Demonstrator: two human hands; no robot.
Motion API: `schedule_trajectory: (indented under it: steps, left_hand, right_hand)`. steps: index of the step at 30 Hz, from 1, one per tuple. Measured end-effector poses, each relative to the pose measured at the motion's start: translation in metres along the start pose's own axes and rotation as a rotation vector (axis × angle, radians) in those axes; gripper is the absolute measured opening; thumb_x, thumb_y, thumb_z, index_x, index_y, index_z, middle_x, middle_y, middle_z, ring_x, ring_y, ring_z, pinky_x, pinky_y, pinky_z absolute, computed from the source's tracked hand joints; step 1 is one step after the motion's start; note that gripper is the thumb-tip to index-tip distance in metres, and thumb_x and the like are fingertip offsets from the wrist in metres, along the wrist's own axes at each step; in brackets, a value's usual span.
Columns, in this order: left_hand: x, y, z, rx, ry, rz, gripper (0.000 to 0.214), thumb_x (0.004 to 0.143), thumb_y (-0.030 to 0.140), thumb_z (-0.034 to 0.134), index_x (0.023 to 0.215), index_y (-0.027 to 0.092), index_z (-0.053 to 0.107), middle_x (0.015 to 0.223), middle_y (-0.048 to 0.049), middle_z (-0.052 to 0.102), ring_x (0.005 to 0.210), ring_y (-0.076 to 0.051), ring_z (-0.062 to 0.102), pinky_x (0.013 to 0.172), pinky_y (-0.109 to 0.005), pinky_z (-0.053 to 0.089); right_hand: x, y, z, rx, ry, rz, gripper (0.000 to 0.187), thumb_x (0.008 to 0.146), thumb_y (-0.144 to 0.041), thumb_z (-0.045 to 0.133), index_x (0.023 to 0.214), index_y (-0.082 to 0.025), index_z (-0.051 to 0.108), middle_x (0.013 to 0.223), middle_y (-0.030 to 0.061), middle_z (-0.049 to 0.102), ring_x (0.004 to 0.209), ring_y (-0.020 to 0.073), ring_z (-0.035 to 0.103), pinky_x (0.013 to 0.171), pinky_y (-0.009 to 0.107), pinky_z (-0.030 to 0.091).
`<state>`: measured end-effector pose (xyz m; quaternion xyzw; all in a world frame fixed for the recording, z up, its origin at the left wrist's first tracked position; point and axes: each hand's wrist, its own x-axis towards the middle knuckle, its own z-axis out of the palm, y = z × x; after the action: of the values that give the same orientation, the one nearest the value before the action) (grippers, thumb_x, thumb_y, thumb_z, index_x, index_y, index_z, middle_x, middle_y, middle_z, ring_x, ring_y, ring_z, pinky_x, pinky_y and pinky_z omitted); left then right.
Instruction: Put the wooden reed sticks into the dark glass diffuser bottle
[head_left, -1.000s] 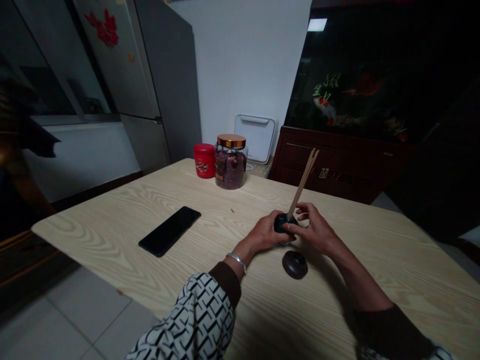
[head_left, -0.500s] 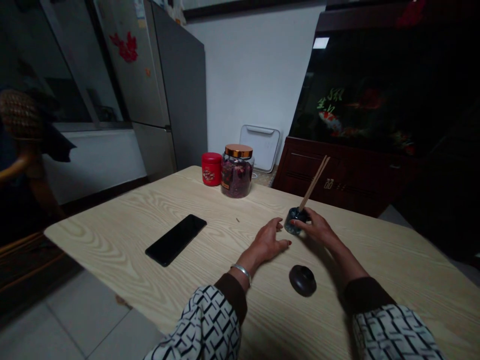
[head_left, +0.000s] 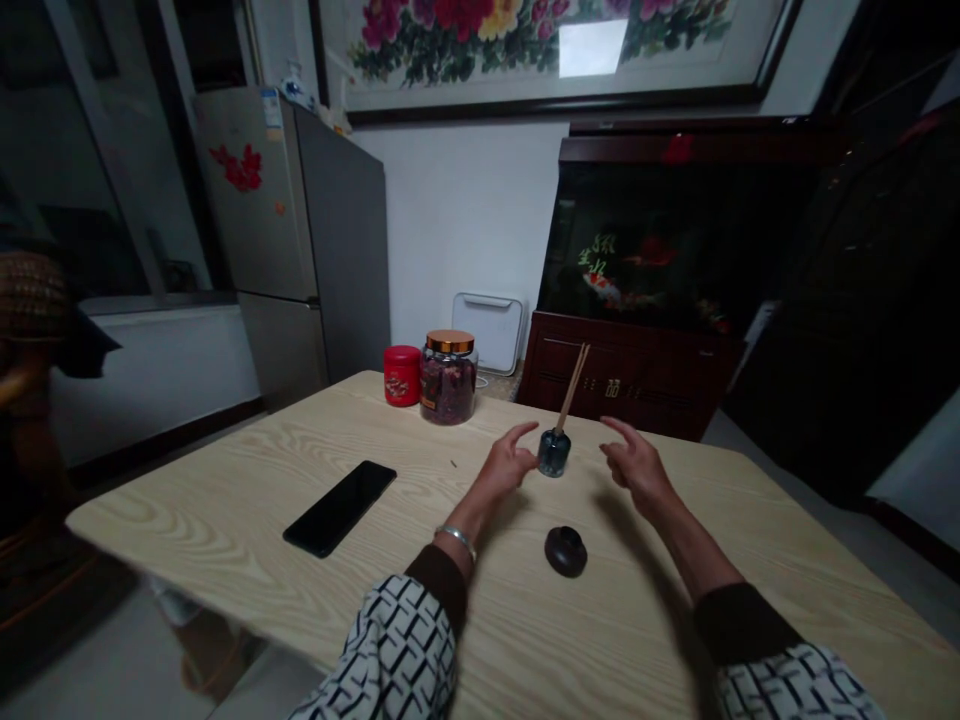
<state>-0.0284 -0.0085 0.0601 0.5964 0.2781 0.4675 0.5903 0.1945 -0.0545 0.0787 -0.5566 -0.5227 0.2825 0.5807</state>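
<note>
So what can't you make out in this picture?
In the head view:
Whether the left hand touches the reed diffuser bottle: they meet edge to edge, depth unclear.
Top of the flower painting: cut off by the upper edge.
What the dark sliver is: too small.
Print on the red canister: too small.

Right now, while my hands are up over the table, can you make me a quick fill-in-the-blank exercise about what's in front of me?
1. The silver bracelet is on the ____ wrist.
2. From the glass bottle, between the left hand and the right hand, rise thin sticks that lean to the ____ in the picture.
3. The canister beside the large jar is coloured ____.

Missing words: left; right; red.
</note>
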Motion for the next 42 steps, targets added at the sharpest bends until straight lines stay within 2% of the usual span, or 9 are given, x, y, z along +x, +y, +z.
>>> schedule_trajectory:
  steps: [3, 6, 10, 21, 29, 33, 36, 39, 42]
  left_hand:
    - [0.001, 0.072, 0.002, -0.216, -0.176, 0.147, 0.087, 0.069, 0.015, 0.066, 0.151, 0.020, 0.036, 0.054, 0.0127, 0.037, 0.046, -0.004, 0.023, 0.048, -0.020, 0.019]
    - [-0.002, 0.132, 0.004, -0.383, -0.282, 0.275, 0.086, 0.070, 0.014, 0.066, 0.150, 0.024, 0.037, 0.054, 0.0133, 0.027, 0.046, -0.004, 0.017, 0.049, -0.019, 0.020]
    - [-0.009, 0.159, 0.006, -0.537, -0.315, 0.368, 0.082, 0.071, 0.011, 0.063, 0.148, 0.026, 0.040, 0.054, 0.0129, 0.016, 0.046, -0.006, 0.009, 0.047, -0.019, 0.020]
    - [-0.003, 0.107, 0.009, -0.776, -0.332, 0.356, 0.092, 0.065, 0.008, 0.063, 0.150, 0.029, 0.035, 0.054, 0.0121, 0.014, 0.046, -0.006, 0.003, 0.043, -0.019, 0.014]
    - [0.004, 0.094, 0.009, -0.765, -0.331, 0.318, 0.093, 0.067, 0.009, 0.064, 0.152, 0.029, 0.033, 0.053, 0.0122, 0.013, 0.043, -0.006, 0.005, 0.043, -0.019, 0.016]
    - [0.004, 0.081, 0.003, -0.744, -0.284, 0.245, 0.085, 0.068, 0.011, 0.066, 0.148, 0.026, 0.040, 0.055, 0.0123, 0.023, 0.043, -0.005, 0.011, 0.045, -0.018, 0.019]
    - [0.005, 0.058, -0.004, -0.687, -0.217, 0.133, 0.071, 0.071, 0.017, 0.071, 0.139, 0.020, 0.050, 0.063, 0.0100, 0.037, 0.046, -0.003, 0.021, 0.047, -0.018, 0.023]
    - [0.007, 0.020, -0.010, -0.479, -0.074, -0.046, 0.056, 0.073, 0.026, 0.074, 0.126, 0.017, 0.059, 0.080, 0.0028, 0.054, 0.057, -0.004, 0.042, 0.056, -0.018, 0.033]
    - [0.008, -0.024, -0.011, -0.181, 0.079, -0.140, 0.048, 0.072, 0.028, 0.075, 0.117, 0.018, 0.063, 0.101, -0.0051, 0.060, 0.079, -0.010, 0.057, 0.066, -0.021, 0.041]
  right_hand:
    - [0.001, -0.085, -0.010, 0.300, -0.111, -0.113, 0.080, 0.071, -0.024, 0.064, 0.148, -0.025, 0.041, 0.061, -0.0106, 0.037, 0.047, 0.0072, 0.022, 0.043, 0.020, 0.017]
    - [-0.006, -0.149, -0.020, 0.448, -0.214, -0.244, 0.082, 0.071, -0.019, 0.061, 0.149, -0.032, 0.039, 0.061, -0.0108, 0.026, 0.048, 0.0079, 0.015, 0.042, 0.019, 0.017]
    - [-0.016, -0.178, -0.027, 0.502, -0.241, -0.350, 0.079, 0.072, -0.021, 0.057, 0.148, -0.039, 0.043, 0.062, -0.0096, 0.020, 0.049, 0.0095, 0.007, 0.039, 0.019, 0.016]
    - [-0.030, -0.118, -0.016, 0.644, -0.283, -0.291, 0.075, 0.078, -0.030, 0.054, 0.150, -0.042, 0.038, 0.060, -0.0110, 0.010, 0.046, 0.0083, -0.002, 0.036, 0.018, 0.007]
    - [-0.025, -0.107, -0.014, 0.609, -0.291, -0.263, 0.073, 0.079, -0.034, 0.054, 0.149, -0.042, 0.039, 0.059, -0.0113, 0.010, 0.045, 0.0081, -0.001, 0.036, 0.018, 0.008]
    - [-0.019, -0.094, -0.015, 0.609, -0.300, -0.217, 0.069, 0.078, -0.033, 0.057, 0.146, -0.038, 0.045, 0.061, -0.0106, 0.014, 0.048, 0.0088, 0.002, 0.038, 0.018, 0.012]
    - [-0.003, -0.067, -0.012, 0.503, -0.282, -0.113, 0.058, 0.079, -0.037, 0.060, 0.137, -0.029, 0.055, 0.063, -0.0096, 0.023, 0.048, 0.0082, 0.011, 0.040, 0.018, 0.015]
    - [0.019, -0.022, 0.001, 0.133, -0.144, 0.001, 0.045, 0.080, -0.044, 0.061, 0.118, -0.021, 0.064, 0.067, -0.0055, 0.042, 0.051, 0.0088, 0.035, 0.044, 0.020, 0.028]
    - [0.040, 0.028, 0.022, -0.133, -0.037, 0.029, 0.049, 0.071, -0.046, 0.068, 0.110, -0.018, 0.063, 0.085, 0.0043, 0.060, 0.079, 0.0194, 0.060, 0.064, 0.031, 0.048]
